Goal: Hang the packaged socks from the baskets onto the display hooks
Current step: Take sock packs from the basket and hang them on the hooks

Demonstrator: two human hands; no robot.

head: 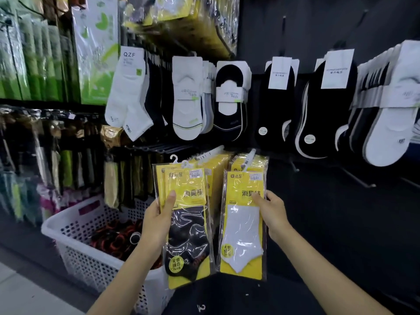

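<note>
My left hand (159,221) grips a small stack of yellow packs of black socks (188,235), thumb across the front, their white hangers free just below a display hook (210,153). My right hand (271,212) holds the right edge of a yellow pack of white socks (242,226), whose top sits at the front of a second hook (248,159); I cannot tell whether it hangs on it. More yellow packs (219,171) hang behind on both hooks. A white perforated basket (91,258) stands low at the left with dark and red sock bundles inside.
Above hang rows of white and black low-cut socks (229,103) on a black panel. Bare hooks (359,180) jut out at the right. Green and dark packaged goods (34,64) fill the left shelving. Pale floor shows at bottom left.
</note>
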